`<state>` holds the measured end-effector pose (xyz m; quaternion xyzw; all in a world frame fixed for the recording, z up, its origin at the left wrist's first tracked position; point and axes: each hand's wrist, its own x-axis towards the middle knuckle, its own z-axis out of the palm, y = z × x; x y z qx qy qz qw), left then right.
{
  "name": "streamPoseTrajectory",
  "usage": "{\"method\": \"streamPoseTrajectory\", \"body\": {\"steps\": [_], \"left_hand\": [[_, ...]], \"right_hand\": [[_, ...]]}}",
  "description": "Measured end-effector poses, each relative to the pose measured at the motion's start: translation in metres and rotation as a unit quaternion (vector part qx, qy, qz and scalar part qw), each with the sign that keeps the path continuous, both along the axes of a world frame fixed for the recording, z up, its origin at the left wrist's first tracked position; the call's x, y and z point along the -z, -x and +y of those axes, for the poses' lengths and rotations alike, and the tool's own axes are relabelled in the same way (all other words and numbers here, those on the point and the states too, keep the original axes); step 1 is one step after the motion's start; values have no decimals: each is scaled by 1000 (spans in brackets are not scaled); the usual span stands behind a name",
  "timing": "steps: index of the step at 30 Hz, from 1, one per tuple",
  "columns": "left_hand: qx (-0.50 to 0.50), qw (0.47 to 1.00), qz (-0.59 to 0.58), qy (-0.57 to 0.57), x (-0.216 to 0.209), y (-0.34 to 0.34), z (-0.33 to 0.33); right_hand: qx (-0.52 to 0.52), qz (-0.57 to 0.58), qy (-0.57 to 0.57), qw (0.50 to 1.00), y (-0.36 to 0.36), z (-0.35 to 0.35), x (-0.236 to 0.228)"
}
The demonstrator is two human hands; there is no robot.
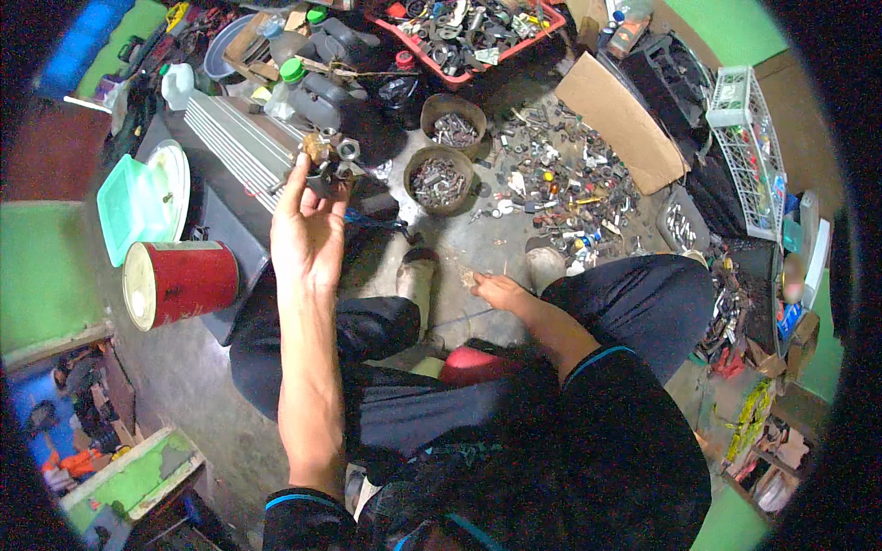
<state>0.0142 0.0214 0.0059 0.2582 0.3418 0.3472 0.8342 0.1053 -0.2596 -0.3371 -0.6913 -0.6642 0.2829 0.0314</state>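
Note:
My left hand (310,241) is raised at the left with its palm turned up. Its fingers grip a small metal machine part (323,156), brownish on one side with round silvery ends; it looks like a carburetor. Low over the floor between my feet, my right hand (501,292) has its fingers drawn together. A small pale brown patch shows at its fingertips, too blurred to name. Ahead of the hands stand two round tubs, a nearer one (411,195) and a farther one (479,147), both holding small metal hardware.
Loose hardware (579,197) covers the floor at the right beside a cardboard sheet (620,119). A red crate (432,66) of parts stands at the back. Leftward are a finned metal panel (234,138), a red can (193,283) and a green plastic container (129,209). A white plastic basket (742,147) is far right.

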Motion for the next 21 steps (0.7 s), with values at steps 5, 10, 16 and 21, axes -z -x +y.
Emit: {"method": "streamPoseTrajectory", "body": {"steps": [5, 10, 16, 21], "left_hand": [[-8, 1000, 6, 12, -2, -11, 0], [0, 1000, 8, 7, -1, -14, 0], [10, 1000, 16, 14, 7, -6, -2], [31, 999, -5, -12, 7, -2, -4]], "right_hand": [[-77, -17, 26, 997, -6, -4, 16], [98, 35, -53, 993, -23, 20, 19], [319, 110, -303, 891, -70, 121, -103], [331, 85, -400, 851, -103, 160, -149]]}}
